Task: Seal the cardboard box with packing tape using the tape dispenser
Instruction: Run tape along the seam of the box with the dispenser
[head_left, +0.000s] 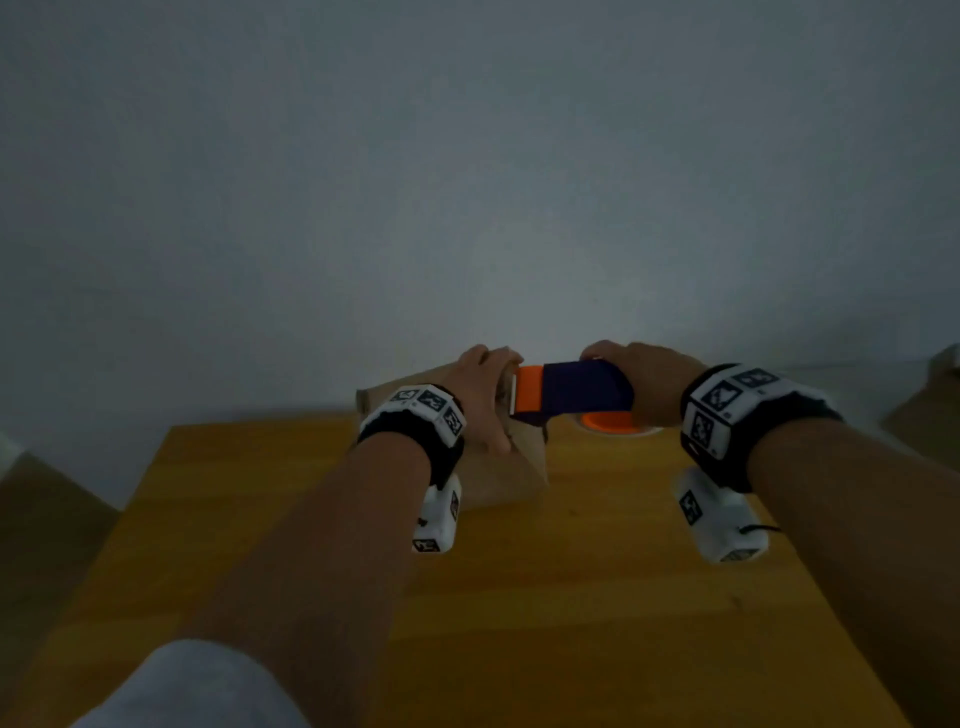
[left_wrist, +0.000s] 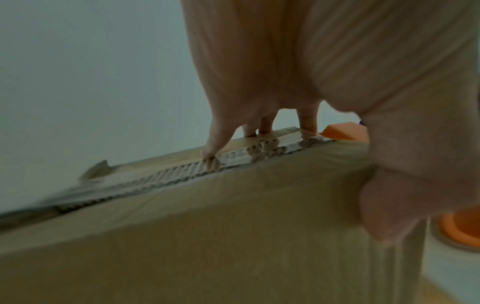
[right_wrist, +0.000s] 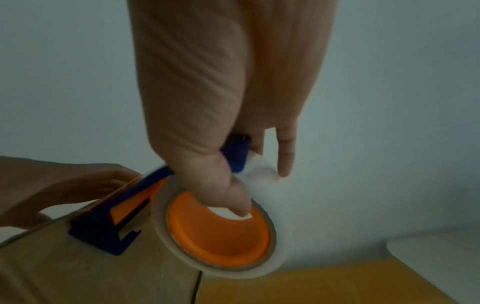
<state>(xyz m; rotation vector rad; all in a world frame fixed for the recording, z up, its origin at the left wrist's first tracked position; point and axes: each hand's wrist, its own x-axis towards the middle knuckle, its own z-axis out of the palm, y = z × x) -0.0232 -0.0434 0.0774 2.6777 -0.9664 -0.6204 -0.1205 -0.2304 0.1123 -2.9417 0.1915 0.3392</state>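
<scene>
— Pale wall behind, wooden desk underneath, all of it dim. Where's the cardboard box?

— Near the desk's far edge. The left hand lies over its top, fingers straight and spread along the corrugated edge, thumb down the near face, pressing it steady rather than gripping.

— And the tape dispenser?

— At the box's top right corner, blue nose with its orange guard touching the cardboard. The right hand is wrapped round it, thumb tucked into the orange hub of the clear tape roll.

— So how should this step go?

— My reading: keep the nose flat on the cardboard so the tape end sticks, then pull straight along the seam under even pressure. The left hand should bear down on the flaps, clear of the cutter. Whether any tape is stuck down already, I can't tell.
</scene>
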